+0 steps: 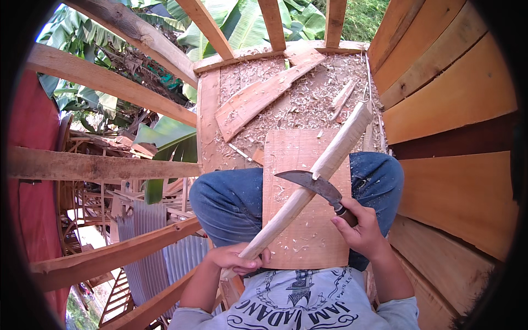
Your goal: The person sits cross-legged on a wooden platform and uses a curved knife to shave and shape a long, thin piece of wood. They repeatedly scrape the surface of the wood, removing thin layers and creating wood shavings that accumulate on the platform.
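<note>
A long pale piece of wood (335, 151), stripped of bark and roughly shaped, slants from my lap up to the far right. My left hand (239, 258) is closed around its near lower end. In my right hand (360, 228) is the dark handle of a curved knife (313, 184). The knife's hooked blade lies across the middle of the stick, touching it, with a small raised curl of wood at the contact. Under both, a flat wooden board (300, 242) rests across my thighs, dotted with a few shavings.
Shavings cover the plank floor (242, 82) ahead. A cut board (264, 93) and a short wood piece (344, 99) lie there. Wooden rails (104, 170) run along the left with open space beyond; a plank wall (451, 126) closes the right side.
</note>
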The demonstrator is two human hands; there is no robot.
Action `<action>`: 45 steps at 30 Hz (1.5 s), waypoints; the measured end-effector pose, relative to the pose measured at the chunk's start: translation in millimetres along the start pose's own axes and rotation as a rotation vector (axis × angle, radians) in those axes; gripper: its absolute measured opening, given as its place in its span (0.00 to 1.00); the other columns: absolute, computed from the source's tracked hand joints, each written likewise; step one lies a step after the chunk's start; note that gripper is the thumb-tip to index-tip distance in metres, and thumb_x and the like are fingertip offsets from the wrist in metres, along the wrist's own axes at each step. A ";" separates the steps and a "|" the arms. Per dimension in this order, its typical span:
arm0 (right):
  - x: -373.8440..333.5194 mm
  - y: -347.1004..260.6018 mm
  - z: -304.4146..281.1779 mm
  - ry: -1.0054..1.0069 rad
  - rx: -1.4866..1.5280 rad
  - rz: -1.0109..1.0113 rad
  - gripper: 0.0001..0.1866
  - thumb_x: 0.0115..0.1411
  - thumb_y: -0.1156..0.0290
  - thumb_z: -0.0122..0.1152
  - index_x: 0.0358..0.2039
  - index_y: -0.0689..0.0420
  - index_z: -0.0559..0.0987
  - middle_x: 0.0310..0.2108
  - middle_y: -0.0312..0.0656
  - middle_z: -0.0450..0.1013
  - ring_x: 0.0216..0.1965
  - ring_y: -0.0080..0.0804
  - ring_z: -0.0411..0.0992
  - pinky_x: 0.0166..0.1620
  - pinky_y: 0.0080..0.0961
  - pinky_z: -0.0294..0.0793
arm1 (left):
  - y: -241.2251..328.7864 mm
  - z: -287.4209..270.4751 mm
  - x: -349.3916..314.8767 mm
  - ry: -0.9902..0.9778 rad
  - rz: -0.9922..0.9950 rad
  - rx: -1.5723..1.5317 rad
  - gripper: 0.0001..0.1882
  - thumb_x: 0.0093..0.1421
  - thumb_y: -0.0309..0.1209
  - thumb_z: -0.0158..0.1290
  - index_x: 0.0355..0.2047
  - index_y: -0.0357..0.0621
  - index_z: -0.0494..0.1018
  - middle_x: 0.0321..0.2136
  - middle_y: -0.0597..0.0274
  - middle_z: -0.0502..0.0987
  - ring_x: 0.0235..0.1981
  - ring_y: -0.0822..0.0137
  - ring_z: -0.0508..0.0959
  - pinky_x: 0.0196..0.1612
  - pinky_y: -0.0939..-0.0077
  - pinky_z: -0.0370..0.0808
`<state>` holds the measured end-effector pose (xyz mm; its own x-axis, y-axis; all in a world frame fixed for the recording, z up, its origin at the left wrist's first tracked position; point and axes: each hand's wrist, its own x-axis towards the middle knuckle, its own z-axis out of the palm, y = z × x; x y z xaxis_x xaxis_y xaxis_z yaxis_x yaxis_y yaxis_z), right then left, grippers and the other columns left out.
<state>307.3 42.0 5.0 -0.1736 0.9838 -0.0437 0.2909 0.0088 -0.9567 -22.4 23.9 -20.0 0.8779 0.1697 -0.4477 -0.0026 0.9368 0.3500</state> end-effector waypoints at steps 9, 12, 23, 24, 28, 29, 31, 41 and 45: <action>8.6 11.1 22.2 -0.022 -0.246 -0.173 0.17 0.54 0.75 0.64 0.44 0.62 0.73 0.22 0.44 0.72 0.20 0.26 0.72 0.25 0.23 0.70 | -21.7 -23.8 -17.1 -0.104 0.011 -0.179 0.25 0.64 0.37 0.50 0.52 0.29 0.58 0.13 0.74 0.59 0.11 0.84 0.58 0.13 0.87 0.51; 12.9 8.2 24.7 -0.151 -0.081 -0.012 0.15 0.56 0.73 0.63 0.44 0.61 0.74 0.22 0.44 0.72 0.21 0.28 0.71 0.26 0.23 0.69 | -32.8 -32.8 -16.7 -0.073 -0.003 -0.315 0.24 0.64 0.36 0.50 0.51 0.29 0.60 0.13 0.74 0.59 0.11 0.84 0.57 0.13 0.87 0.50; 5.3 -3.1 15.8 -0.232 0.377 0.469 0.11 0.62 0.72 0.54 0.42 0.63 0.76 0.19 0.35 0.71 0.21 0.17 0.68 0.25 0.16 0.66 | -28.6 -29.9 -9.0 0.050 0.066 -0.061 0.23 0.63 0.34 0.52 0.51 0.28 0.63 0.13 0.73 0.59 0.12 0.82 0.58 0.14 0.84 0.51; 6.7 -4.4 18.2 -0.297 0.266 0.365 0.11 0.62 0.71 0.55 0.43 0.63 0.76 0.19 0.34 0.71 0.21 0.16 0.68 0.25 0.16 0.66 | -29.0 -29.8 -8.8 0.051 0.073 -0.068 0.24 0.62 0.34 0.52 0.52 0.28 0.62 0.13 0.73 0.59 0.12 0.82 0.58 0.14 0.84 0.51; 10.4 -12.0 22.4 -0.253 0.297 0.356 0.10 0.61 0.72 0.56 0.41 0.63 0.77 0.18 0.33 0.69 0.19 0.14 0.64 0.23 0.15 0.62 | -29.9 -31.5 -7.3 0.065 0.066 -0.034 0.25 0.62 0.35 0.53 0.52 0.29 0.63 0.13 0.74 0.59 0.11 0.82 0.58 0.14 0.84 0.51; 14.0 -13.2 20.9 -0.175 0.360 0.431 0.09 0.61 0.73 0.57 0.40 0.63 0.77 0.18 0.32 0.68 0.18 0.14 0.63 0.23 0.16 0.62 | -28.6 -28.2 -7.5 0.082 0.073 -0.030 0.26 0.61 0.36 0.54 0.53 0.29 0.64 0.13 0.76 0.59 0.11 0.83 0.58 0.13 0.85 0.51; 18.9 -15.9 20.6 -0.255 0.216 0.362 0.10 0.60 0.73 0.57 0.40 0.64 0.77 0.18 0.32 0.69 0.19 0.13 0.63 0.23 0.15 0.62 | -28.2 -26.6 -7.6 0.096 0.081 -0.039 0.27 0.61 0.37 0.54 0.54 0.30 0.64 0.13 0.77 0.59 0.11 0.83 0.58 0.13 0.85 0.52; 17.8 -12.6 37.9 -0.374 0.060 0.110 0.07 0.61 0.74 0.56 0.36 0.66 0.77 0.17 0.33 0.68 0.16 0.14 0.62 0.20 0.14 0.60 | -30.7 -29.9 -5.0 0.078 0.106 -0.045 0.28 0.61 0.38 0.54 0.55 0.30 0.63 0.12 0.77 0.57 0.11 0.83 0.57 0.13 0.84 0.51; 28.6 -4.0 18.5 -0.081 0.278 0.361 0.08 0.62 0.72 0.53 0.33 0.64 0.76 0.16 0.30 0.67 0.16 0.12 0.60 0.20 0.13 0.58 | -24.9 -26.0 -7.0 0.086 0.101 -0.071 0.28 0.61 0.38 0.53 0.56 0.31 0.62 0.12 0.77 0.57 0.10 0.83 0.56 0.14 0.84 0.50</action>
<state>283.8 66.8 2.2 -0.1840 0.8979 -0.3999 0.0849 -0.3908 -0.9165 -40.9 7.3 -46.9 0.8272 0.2866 -0.4833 -0.1253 0.9326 0.3386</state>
